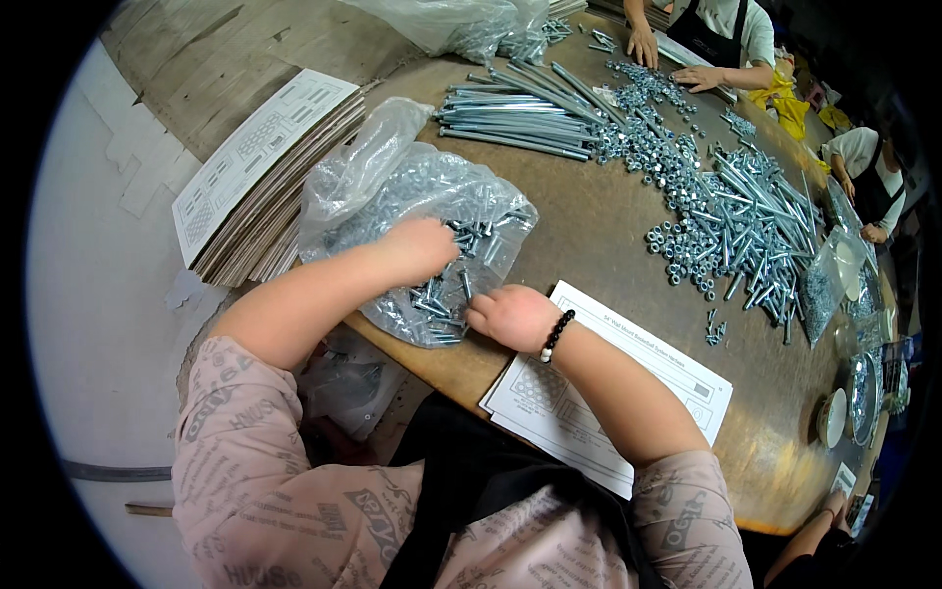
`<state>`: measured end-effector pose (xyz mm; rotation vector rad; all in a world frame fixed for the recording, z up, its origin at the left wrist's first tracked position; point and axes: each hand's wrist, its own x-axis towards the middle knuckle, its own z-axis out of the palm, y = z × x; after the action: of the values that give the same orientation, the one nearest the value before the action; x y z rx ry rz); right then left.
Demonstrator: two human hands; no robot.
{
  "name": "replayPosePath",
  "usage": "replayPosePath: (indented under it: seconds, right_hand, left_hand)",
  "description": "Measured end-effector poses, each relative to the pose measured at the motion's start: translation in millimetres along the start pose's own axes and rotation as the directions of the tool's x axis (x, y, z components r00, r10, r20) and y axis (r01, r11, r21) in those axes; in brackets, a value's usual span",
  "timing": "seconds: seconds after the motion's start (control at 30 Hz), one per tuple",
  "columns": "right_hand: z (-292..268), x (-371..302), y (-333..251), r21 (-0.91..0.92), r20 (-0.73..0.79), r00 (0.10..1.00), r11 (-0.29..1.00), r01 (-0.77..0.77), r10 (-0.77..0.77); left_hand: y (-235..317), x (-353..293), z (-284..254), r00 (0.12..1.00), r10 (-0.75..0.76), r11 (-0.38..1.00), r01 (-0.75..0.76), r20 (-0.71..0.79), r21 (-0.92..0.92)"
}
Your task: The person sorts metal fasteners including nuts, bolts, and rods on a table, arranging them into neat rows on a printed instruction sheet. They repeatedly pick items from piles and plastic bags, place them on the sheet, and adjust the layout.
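**Desk:** What does the head view show?

**Photographer:** A person seated at a round brown worktop (589,226) reaches into a clear plastic bag (412,187) of small silver bolts (461,285). The bag lies at the near-left edge of the worktop, its mouth torn open toward the person, bolts spilling just in front of both hands.

**Desk:** The hands?

**Photographer:** The left hand (420,250) is buried knuckles-up in the bolts inside the bag; its fingers are curled under and hidden, so I cannot tell whether they have closed on anything. The right hand (512,316), with a dark bead bracelet (555,334) at the wrist, rests at the bag's open edge, fingers loosely bent and touching the film; whether it pinches a bolt is not visible.

**Desk:** How would that bag handle?

**Photographer:** My judgement: heavy for its look, and floppy. The film is thin and slick, likely to tear under the load of metal, so better to scoop bolts out than lift it by a corner. The bolts themselves are hard, smooth and small, prone to roll; a pinch across the shank should hold.

**Desk:** Around them?

**Photographer:** A printed sheet (628,383) under the right forearm, flat cartons (265,167) stacked left, long rods (520,113) and heaps of nuts (677,177) farther off, where another person's hands (667,59) work.
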<state>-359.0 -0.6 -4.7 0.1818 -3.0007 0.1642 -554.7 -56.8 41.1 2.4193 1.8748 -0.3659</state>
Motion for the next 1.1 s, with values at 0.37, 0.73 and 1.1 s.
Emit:
replayPosePath:
  seconds: [0.37,0.73,1.1]
  right_hand:
    - [22.9,32.2,0.4,0.229,-0.071,0.869,0.856,-0.464,0.490]
    - [-46.8,-77.7,2.8,0.746,0.009,0.639,0.421,-0.516,0.769]
    - [-11.7,-109.1,-9.3,0.738,0.002,0.412,0.276,-0.615,0.911]
  left_hand:
    - [12.0,23.3,33.7,0.937,-0.161,0.947,0.236,-0.310,0.220]
    - [69.9,10.0,-4.2,0.953,-0.119,0.922,0.002,-0.279,-0.387]
    - [143.1,29.5,38.7,0.846,0.193,0.827,-0.413,-0.498,-0.382]
